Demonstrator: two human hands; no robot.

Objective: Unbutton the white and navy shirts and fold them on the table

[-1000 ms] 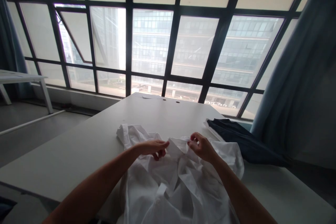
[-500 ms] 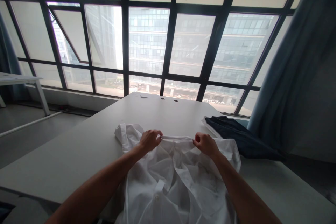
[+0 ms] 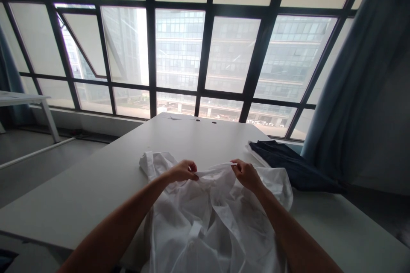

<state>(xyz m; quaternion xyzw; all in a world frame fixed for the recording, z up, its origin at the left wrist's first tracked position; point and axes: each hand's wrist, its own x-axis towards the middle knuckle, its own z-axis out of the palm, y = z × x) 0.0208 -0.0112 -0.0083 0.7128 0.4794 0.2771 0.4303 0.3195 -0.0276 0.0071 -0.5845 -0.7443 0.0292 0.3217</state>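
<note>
A white shirt [image 3: 205, 230] lies rumpled on the white table [image 3: 105, 183], its collar end away from me and its lower part running out at the bottom of the view. My left hand [image 3: 184, 171] pinches the left end of the collar. The collar's right end is held between the thumb and fingers of my right hand [image 3: 246, 173], slightly higher than the left. Between the hands the collar band stretches at a slant. One sleeve [image 3: 156, 163] is bunched at the left; more white cloth bulges beyond my right wrist.
Dark folded clothing [image 3: 288, 164] lies at the table's right side, with something white under it. Two dark round holes and a paper-like scrap [image 3: 173, 118] are at the far end. Large windows stand behind, a curtain [image 3: 342, 94] hangs right, and another table [image 3: 24, 98] stands left.
My right hand has moved a little left and up with its end of the collar, and my left hand slightly down. The collar now slants instead of lying level.
</note>
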